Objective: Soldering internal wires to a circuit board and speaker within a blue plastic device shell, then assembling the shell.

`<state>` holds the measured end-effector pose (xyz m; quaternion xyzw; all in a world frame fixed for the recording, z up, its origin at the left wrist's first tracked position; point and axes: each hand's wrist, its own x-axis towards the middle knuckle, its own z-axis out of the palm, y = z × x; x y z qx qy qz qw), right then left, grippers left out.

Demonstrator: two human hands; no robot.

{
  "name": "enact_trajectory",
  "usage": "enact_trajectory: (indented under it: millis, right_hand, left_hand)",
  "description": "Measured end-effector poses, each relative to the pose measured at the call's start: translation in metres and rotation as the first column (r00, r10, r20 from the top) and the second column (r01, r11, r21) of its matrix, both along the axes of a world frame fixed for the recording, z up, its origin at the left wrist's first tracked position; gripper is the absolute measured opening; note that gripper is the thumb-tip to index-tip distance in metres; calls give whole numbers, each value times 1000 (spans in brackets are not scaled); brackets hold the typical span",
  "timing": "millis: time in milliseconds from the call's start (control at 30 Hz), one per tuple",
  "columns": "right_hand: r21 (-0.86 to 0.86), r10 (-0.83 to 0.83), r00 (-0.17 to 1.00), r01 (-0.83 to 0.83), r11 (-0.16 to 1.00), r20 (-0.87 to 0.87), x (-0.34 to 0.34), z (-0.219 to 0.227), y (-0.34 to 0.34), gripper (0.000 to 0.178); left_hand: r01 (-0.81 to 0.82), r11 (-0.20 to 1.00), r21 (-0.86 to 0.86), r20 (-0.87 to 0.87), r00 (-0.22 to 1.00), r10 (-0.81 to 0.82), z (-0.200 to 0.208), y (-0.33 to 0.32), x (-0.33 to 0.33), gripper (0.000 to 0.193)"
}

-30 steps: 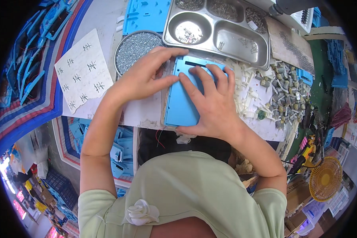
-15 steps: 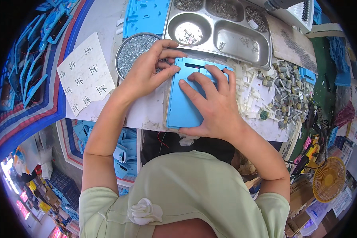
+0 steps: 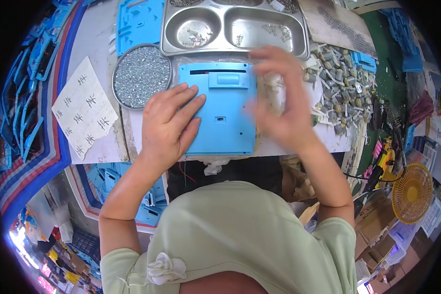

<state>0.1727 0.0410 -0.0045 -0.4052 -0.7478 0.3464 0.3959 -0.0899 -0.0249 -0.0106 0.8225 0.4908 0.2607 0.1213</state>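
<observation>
A flat blue plastic panel (image 3: 225, 110) lies on the white work surface in front of me. My left hand (image 3: 169, 122) rests flat on the panel's left edge, fingers spread, pressing it down. My right hand (image 3: 279, 100) is blurred with motion over the panel's right edge, fingers apart; whether it holds a small part I cannot tell.
A round tin of small silver screws (image 3: 141, 74) sits left of the panel. A compartmented steel tray (image 3: 232, 27) stands behind it. A heap of small grey parts (image 3: 345, 90) lies to the right, a sheet of paper with marks (image 3: 83, 108) to the left. Blue plastic pieces (image 3: 137, 22) are stacked around. A yellow fan (image 3: 411, 193) stands lower right.
My right hand has lifted off the middle of the blue panel and moved right, uncovering it. My left hand slid from the panel's top left corner down to its left edge.
</observation>
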Motion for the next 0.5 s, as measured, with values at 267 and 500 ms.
enact_trajectory:
  millis: [267, 500]
  right_hand:
    - [-721, 142, 989, -75, 689, 33, 28, -6, 30, 17]
    - [-696, 270, 934, -33, 717, 234, 17, 9, 45, 18]
  left_hand:
    - [-17, 1000, -24, -117, 993, 14, 3, -2, 3, 42]
    - [-29, 1000, 10, -89, 996, 30, 1, -5, 9, 41]
